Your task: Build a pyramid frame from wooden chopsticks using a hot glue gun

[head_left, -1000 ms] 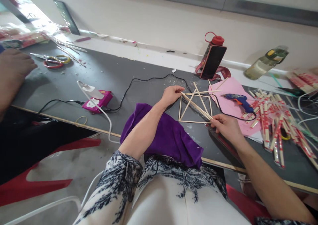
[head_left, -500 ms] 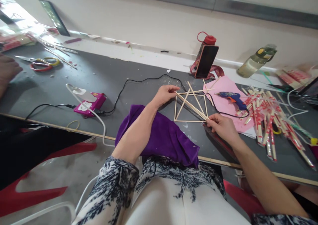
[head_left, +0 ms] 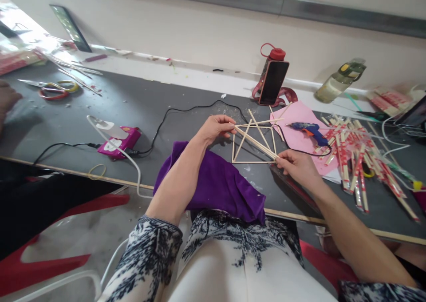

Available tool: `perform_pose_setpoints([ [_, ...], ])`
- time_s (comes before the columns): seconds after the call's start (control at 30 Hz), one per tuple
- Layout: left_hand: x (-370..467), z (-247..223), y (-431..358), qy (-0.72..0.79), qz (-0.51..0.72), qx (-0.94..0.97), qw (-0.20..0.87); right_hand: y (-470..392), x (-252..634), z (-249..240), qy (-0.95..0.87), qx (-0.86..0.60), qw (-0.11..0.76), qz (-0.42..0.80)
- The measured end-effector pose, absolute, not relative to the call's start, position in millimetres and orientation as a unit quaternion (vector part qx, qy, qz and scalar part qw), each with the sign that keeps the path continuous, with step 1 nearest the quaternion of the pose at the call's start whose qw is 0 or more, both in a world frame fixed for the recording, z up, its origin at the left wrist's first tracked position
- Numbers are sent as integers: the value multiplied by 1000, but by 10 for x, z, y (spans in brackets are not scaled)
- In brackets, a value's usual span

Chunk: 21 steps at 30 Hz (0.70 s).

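Note:
A few thin wooden chopsticks run slantwise between my hands, lying side by side. My left hand pinches their upper left end, and my right hand grips the lower right end with thumb and fingers. Behind and below them is a frame of chopsticks, a rough square with more sticks crossing and leaning over it. Whether the held sticks touch that frame I cannot tell. A purple cloth lies at the table edge under my left forearm.
Right of the frame, a blue glue gun rests on pink paper. Wrapped chopsticks pile up beyond it. A phone leans on a red-capped bottle. Left are a magenta power strip, scissors and another person's hand.
My left hand has shifted slightly left at the sticks' upper end, its fingers turning a little. My right hand keeps its grip. The whole view has moved slightly.

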<state>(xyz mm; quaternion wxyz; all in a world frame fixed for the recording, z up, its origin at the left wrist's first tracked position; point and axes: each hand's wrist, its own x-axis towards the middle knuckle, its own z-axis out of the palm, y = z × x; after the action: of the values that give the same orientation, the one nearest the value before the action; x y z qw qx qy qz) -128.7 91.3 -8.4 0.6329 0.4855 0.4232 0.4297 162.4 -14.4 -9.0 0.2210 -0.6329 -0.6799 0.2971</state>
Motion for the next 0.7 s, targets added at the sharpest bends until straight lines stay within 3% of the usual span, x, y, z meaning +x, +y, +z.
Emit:
perform_pose_setpoints([
  [0.53, -1158, -51, 860, 333, 510, 327, 723, -64, 1353, 106, -587, -606, 274, 461],
  [0.7, -1108, -85, 840, 336, 473, 340, 740, 38, 1212, 126, -585, -606, 266, 468],
])
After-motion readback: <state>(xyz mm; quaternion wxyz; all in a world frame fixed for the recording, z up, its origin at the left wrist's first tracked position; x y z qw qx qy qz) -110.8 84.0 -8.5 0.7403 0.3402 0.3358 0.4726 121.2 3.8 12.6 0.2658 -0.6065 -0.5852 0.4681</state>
